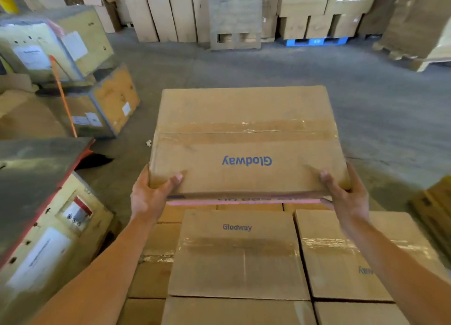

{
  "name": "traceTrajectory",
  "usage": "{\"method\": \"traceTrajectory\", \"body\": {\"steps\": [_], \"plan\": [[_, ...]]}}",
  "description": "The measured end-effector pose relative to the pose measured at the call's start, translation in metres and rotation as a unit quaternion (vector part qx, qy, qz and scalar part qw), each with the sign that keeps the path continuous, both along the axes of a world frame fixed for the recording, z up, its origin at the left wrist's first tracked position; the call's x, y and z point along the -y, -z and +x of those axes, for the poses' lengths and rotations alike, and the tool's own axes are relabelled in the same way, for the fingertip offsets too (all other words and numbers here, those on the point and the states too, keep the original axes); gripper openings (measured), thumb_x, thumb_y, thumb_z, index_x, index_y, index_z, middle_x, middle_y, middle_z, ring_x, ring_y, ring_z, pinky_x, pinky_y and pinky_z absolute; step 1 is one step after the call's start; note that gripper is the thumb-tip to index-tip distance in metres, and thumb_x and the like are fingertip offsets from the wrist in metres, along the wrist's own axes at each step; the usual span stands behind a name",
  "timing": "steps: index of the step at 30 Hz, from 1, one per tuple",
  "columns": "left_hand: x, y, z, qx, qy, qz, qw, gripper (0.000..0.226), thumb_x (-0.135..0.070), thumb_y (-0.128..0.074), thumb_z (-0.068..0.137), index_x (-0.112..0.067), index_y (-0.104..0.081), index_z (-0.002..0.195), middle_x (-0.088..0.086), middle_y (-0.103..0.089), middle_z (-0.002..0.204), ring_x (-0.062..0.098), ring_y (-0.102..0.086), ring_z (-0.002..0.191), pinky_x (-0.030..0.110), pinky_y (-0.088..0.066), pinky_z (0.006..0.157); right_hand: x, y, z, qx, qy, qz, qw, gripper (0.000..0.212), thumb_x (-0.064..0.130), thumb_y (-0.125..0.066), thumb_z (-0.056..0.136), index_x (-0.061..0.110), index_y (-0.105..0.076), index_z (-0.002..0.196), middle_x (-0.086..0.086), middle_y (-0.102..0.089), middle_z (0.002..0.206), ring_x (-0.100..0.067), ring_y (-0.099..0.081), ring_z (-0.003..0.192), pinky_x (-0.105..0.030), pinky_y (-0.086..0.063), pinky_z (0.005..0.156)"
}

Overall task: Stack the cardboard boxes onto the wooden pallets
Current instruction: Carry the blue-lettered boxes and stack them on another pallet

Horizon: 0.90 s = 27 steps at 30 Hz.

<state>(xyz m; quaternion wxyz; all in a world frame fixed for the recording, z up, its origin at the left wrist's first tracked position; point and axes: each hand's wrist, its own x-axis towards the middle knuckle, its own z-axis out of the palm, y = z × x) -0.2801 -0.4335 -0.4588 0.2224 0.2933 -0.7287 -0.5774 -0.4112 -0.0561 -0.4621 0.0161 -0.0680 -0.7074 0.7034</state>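
**A:** How are the arms set?

**B:** Both bare forearms reach forward and spread apart, and they meet the carried box at its two near corners.

**A:** And the hands?

**B:** The left hand clasps the near left corner, with the thumb lying on the top face and the fingers going out of sight round the edge. The right hand grips the near right corner the same way. They are well apart, at opposite ends of the near edge, and both are clamped on the box.

**A:** Where is the box itself?

**B:** It is held roughly level, with a taped seam across the top and the blue "Glodway" print upside down to the person. The stacked boxes lie just below its near edge. I cannot tell whether it touches them.

**A:** What surrounds it?

**B:** The concrete floor lies beyond it and yellow crates sit to its left. Far beyond it a wooden pallet stands on end against rows of cartons.
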Motion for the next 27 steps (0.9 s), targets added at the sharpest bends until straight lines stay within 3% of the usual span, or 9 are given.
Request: {"method": "traceTrajectory", "body": {"steps": [2,4,10,13,16,19,22,25,27], "plan": [[0.018,0.032,-0.020,0.008,0.003,-0.006,1.000,0.075,-0.067,-0.082,0.054,-0.039,-0.058,0.119,-0.012,-0.070,0.110,0.017,-0.066,0.105,0.048,-0.057,0.094,0.017,0.028,-0.013,0.001,0.014,0.025,1.000,0.063,0.070,-0.081,0.061,0.075,-0.047,0.114,0.027,-0.064,0.109,-0.013,-0.067,0.108,-0.044,-0.061,0.083],[0.032,0.065,-0.037,0.009,0.001,-0.011,1.000,0.075,-0.066,-0.081,0.058,-0.036,-0.059,0.123,-0.012,-0.069,0.110,0.015,-0.066,0.104,0.047,-0.056,0.094,0.029,0.056,-0.029,-0.006,0.015,0.036,0.999,0.071,0.075,-0.081,0.058,0.066,-0.053,0.123,0.020,-0.068,0.115,-0.012,-0.068,0.109,-0.042,-0.061,0.081],[0.062,0.152,-0.078,-0.013,0.000,0.001,1.000,0.065,-0.050,-0.085,0.073,-0.027,-0.061,0.129,-0.009,-0.072,0.111,0.009,-0.067,0.102,0.046,-0.058,0.093,0.067,0.119,-0.079,-0.016,0.012,0.043,0.999,0.064,0.041,-0.077,0.084,0.039,-0.050,0.142,0.024,-0.067,0.108,0.004,-0.067,0.094,-0.030,-0.060,0.074],[0.071,0.192,-0.093,-0.019,-0.002,0.022,1.000,0.063,-0.051,-0.086,0.070,-0.028,-0.063,0.123,-0.008,-0.074,0.109,0.011,-0.070,0.101,0.048,-0.058,0.091,0.080,0.157,-0.097,-0.010,0.011,0.049,0.999,0.064,0.037,-0.075,0.087,0.035,-0.048,0.146,0.024,-0.065,0.108,0.010,-0.067,0.087,-0.025,-0.058,0.067],[0.077,0.230,-0.106,-0.003,0.022,0.029,0.999,0.057,-0.049,-0.085,0.075,-0.031,-0.062,0.123,-0.011,-0.075,0.108,0.010,-0.071,0.101,0.048,-0.058,0.091,0.082,0.198,-0.109,0.003,0.018,0.052,0.998,0.068,0.040,-0.076,0.086,0.034,-0.048,0.148,0.023,-0.068,0.110,0.008,-0.068,0.090,-0.034,-0.058,0.076],[0.075,0.266,-0.119,0.017,0.059,0.023,0.998,0.057,-0.048,-0.082,0.079,-0.029,-0.061,0.129,-0.008,-0.073,0.115,0.009,-0.069,0.104,0.031,-0.054,0.090,0.074,0.239,-0.117,0.024,0.030,0.072,0.997,0.062,0.041,-0.077,0.085,0.037,-0.052,0.142,0.026,-0.072,0.101,0.002,-0.070,0.095,-0.044,-0.057,0.089],[0.076,0.295,-0.129,0.061,0.083,-0.030,0.994,0.053,-0.048,-0.076,0.085,-0.025,-0.061,0.131,-0.010,-0.071,0.116,-0.009,-0.064,0.096,0.005,-0.047,0.076,0.065,0.271,-0.123,0.036,0.028,0.129,0.991,0.062,0.050,-0.077,0.083,0.043,-0.052,0.139,0.028,-0.071,0.102,-0.005,-0.069,0.099,-0.047,-0.055,0.095],[0.086,0.319,-0.138,0.111,0.086,-0.034,0.990,0.076,-0.067,-0.076,0.074,-0.024,-0.060,0.135,-0.008,-0.069,0.122,0.007,-0.065,0.107,0.026,-0.053,0.094,0.061,0.292,-0.132,0.050,0.001,0.292,0.955,0.074,0.061,-0.072,0.082,0.029,-0.051,0.145,0.014,-0.063,0.123,-0.015,-0.059,0.112,-0.034,-0.046,0.099],[0.088,0.332,-0.141,0.146,0.085,-0.015,0.986,0.073,-0.062,-0.078,0.073,-0.023,-0.062,0.132,-0.005,-0.069,0.121,0.018,-0.065,0.113,0.040,-0.052,0.099,0.058,0.307,-0.137,0.070,-0.033,0.380,0.922,0.075,0.067,-0.067,0.081,0.025,-0.054,0.142,0.000,-0.064,0.128,-0.026,-0.058,0.118,-0.039,-0.045,0.098]]}}
